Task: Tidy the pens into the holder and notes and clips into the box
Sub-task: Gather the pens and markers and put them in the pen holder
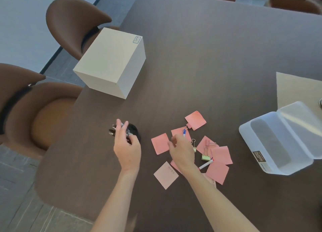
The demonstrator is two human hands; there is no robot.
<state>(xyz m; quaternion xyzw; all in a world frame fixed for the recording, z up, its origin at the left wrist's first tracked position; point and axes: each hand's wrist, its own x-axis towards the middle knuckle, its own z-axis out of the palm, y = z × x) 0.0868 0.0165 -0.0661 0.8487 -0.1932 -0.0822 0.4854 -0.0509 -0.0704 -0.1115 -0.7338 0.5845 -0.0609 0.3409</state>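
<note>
A black pen holder (135,131) stands left of centre on the dark table. My left hand (126,145) is closed on a bundle of pens (113,131) right beside it, their tips pointing left. My right hand (182,150) grips a blue-tipped pen (184,132) above the scattered pink sticky notes (220,156). A red-tipped white pen (206,164) lies among the notes. Binder clips (205,157) lie on the notes, one clipped to the far note (196,120). The translucent plastic box (278,141) sits open at the right.
A closed white cardboard box (111,62) stands at the far left of the table (209,48). A beige sheet (296,88) lies behind the plastic box. Brown chairs (73,26) line the left edge and the far side.
</note>
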